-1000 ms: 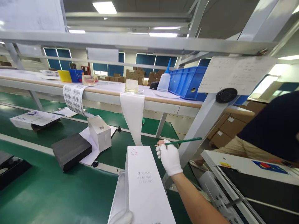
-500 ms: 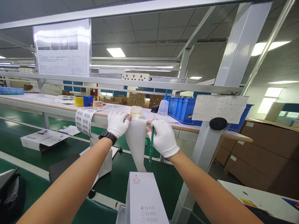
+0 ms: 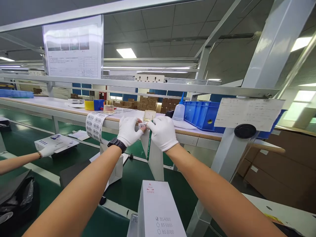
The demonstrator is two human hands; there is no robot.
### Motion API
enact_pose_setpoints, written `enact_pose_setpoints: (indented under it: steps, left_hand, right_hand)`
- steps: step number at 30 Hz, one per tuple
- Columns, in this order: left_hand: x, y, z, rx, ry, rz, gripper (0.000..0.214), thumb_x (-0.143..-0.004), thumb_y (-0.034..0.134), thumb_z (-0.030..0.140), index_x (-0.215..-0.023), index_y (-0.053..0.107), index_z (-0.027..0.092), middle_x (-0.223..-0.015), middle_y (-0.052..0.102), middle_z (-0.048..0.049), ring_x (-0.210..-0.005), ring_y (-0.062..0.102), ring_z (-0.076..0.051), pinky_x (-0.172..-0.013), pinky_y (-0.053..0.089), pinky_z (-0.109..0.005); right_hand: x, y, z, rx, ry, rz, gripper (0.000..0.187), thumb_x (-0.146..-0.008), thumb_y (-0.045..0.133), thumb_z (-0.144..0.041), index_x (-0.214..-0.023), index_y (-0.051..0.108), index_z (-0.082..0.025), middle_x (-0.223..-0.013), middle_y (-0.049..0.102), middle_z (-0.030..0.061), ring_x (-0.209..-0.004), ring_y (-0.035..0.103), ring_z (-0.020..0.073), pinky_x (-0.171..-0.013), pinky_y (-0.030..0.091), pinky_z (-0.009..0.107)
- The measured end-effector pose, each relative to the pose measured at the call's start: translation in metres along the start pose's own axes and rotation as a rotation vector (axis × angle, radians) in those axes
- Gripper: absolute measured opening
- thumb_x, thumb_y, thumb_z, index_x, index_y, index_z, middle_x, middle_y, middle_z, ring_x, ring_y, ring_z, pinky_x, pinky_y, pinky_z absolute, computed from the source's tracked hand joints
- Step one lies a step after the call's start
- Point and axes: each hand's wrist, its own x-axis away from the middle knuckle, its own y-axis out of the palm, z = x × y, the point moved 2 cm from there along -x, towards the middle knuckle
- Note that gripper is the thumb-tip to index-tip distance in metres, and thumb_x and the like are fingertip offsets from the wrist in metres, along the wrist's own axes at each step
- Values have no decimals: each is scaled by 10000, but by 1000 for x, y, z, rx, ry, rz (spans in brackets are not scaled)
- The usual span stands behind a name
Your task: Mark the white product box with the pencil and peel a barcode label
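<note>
Both my hands wear white gloves and are raised to the shelf edge. My left hand (image 3: 128, 131) pinches a small label (image 3: 142, 125) at the top of the white backing strip (image 3: 154, 158) that hangs down from the shelf. My right hand (image 3: 162, 132) meets it from the right, also at the label, and holds a green pen (image 3: 149, 144) that points down. A tall white box (image 3: 159, 210) with printed checkboxes stands just below, near the bottom edge of the view.
A barcode label sheet (image 3: 95, 125) hangs over the shelf edge to the left. On the shelf stand a clear cup (image 3: 149, 116), a squeeze bottle (image 3: 179, 110) and a blue bin (image 3: 202, 115). Another person's gloved hand (image 3: 46, 151) reaches onto the green belt (image 3: 19, 135) at left.
My hands have closed together on the label at the strip's top; a second ago the right hand held the pen near the box. Another person's hand has appeared at left.
</note>
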Motion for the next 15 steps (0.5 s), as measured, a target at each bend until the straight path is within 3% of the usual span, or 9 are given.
enact_pose_setpoints:
  steps: [4,6,8,10,12,15]
  left_hand:
    - [-8,-11,-6,-25,54,-136,594,-633,760,580,-1098,633,233,-1130,697,-83,-1151,591,-338,-1176,285,-583]
    - [-7,-20,-9,-27,138,-209,748,-593,786,608,-1198,610,205,-1243,662,-114,-1229,553,-368,-1180,299,-585]
    - [13,-30,-7,-15,181,-223,819,-646,755,611,-1306,553,171,-1382,585,-144,-1352,462,-393,-1191,309,-586]
    - [59,-44,6,42,122,-176,749,-758,677,558,-1382,497,183,-1477,514,-135,-1442,371,-386,-1195,327,-591]
    - [128,-59,32,174,9,-144,602,-837,604,514,-1385,508,283,-1473,534,-83,-1425,416,-366,-1175,366,-612]
    - [240,-78,85,419,-29,-222,524,-798,632,602,-1298,565,461,-1407,599,0,-1309,536,-366,-1041,508,-608]
  right_hand:
    - [22,-13,-21,-169,-49,84,292,-1002,425,-165,-894,696,-174,-812,615,100,-832,515,258,-708,332,381]
    - [54,-24,-36,-393,96,108,328,-1024,387,-195,-926,700,-197,-836,644,83,-838,562,246,-748,392,376]
    - [100,-35,-47,-632,377,80,295,-1027,431,-294,-921,696,-220,-851,667,65,-830,602,238,-789,454,365]
    - [154,-44,-51,-789,717,5,285,-985,510,-423,-881,690,-228,-833,675,55,-787,622,242,-763,497,351]
    - [205,-50,-48,-843,1010,-79,330,-927,552,-508,-840,683,-218,-788,670,52,-729,620,248,-695,507,342]
    - [249,-53,-34,-853,1215,-194,346,-856,590,-534,-803,674,-202,-749,659,53,-696,600,251,-643,487,330]
